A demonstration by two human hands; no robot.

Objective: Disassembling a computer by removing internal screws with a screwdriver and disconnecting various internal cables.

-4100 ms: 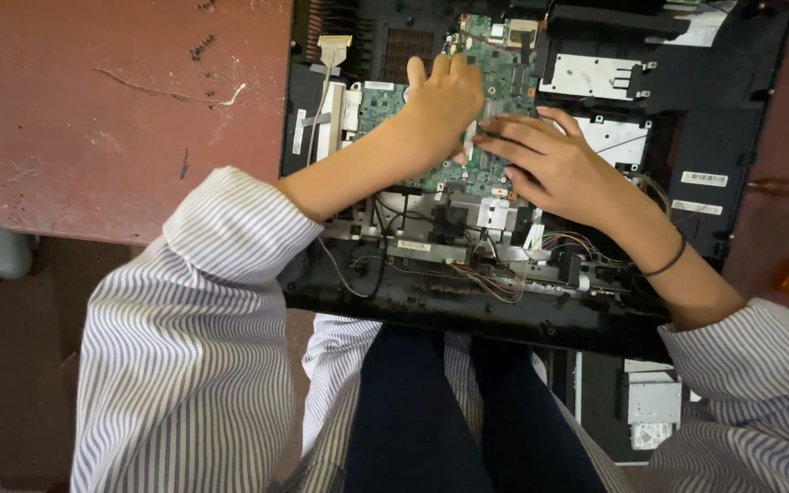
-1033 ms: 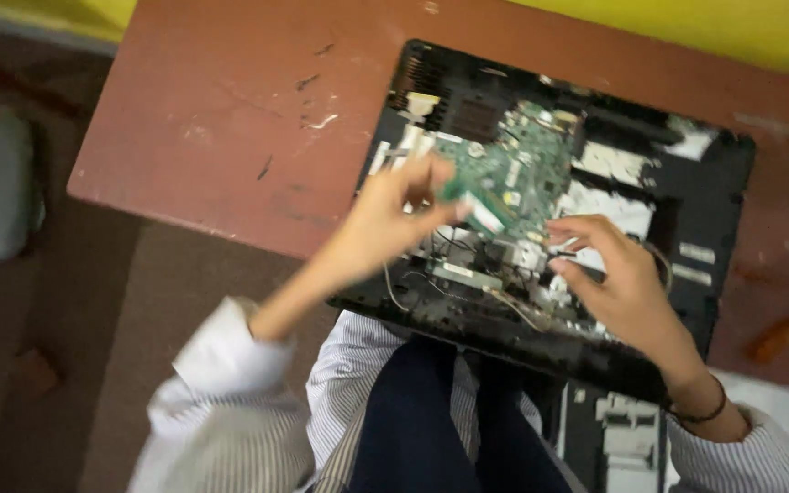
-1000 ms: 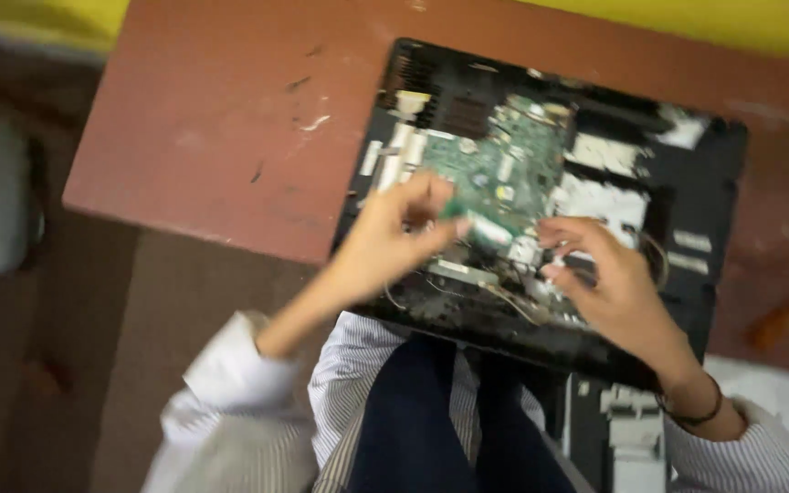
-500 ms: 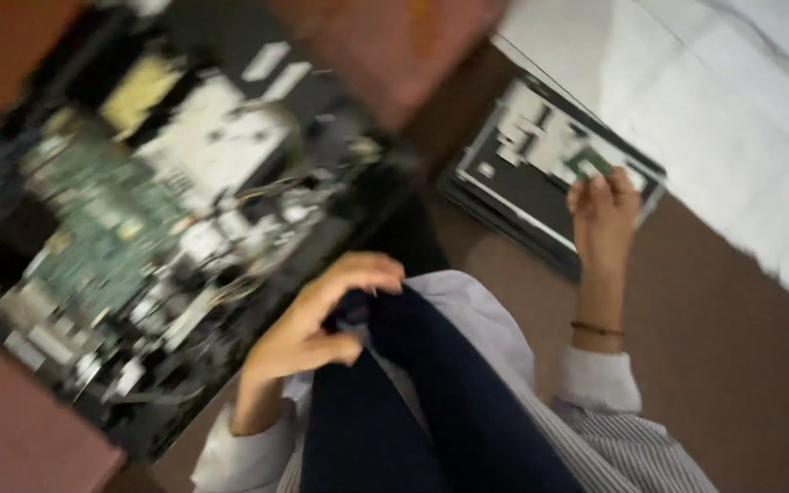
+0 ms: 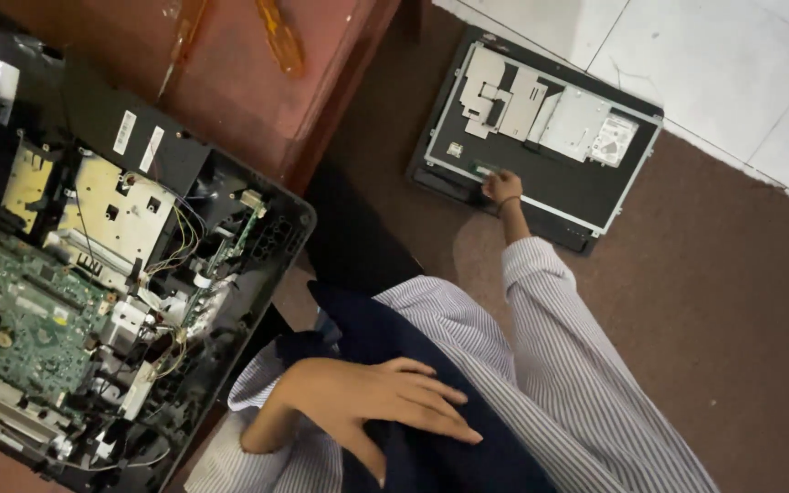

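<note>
A seated person's right hand (image 5: 502,187) reaches to one o'clock, fingers together on a small green module (image 5: 484,168) at the near edge of a display panel (image 5: 586,183) on the floor; steady, light pressure seems wise. The left hand (image 5: 372,393) rests open on the lap. At nine o'clock, the opened computer chassis (image 5: 257,265) on the desk (image 5: 257,100) holds a green circuit board (image 5: 25,310).

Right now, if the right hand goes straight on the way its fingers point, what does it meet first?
The right hand already rests at the near edge of the flat black panel on the floor; straight on, it probably meets the grey metal shield plates on it first.
</note>
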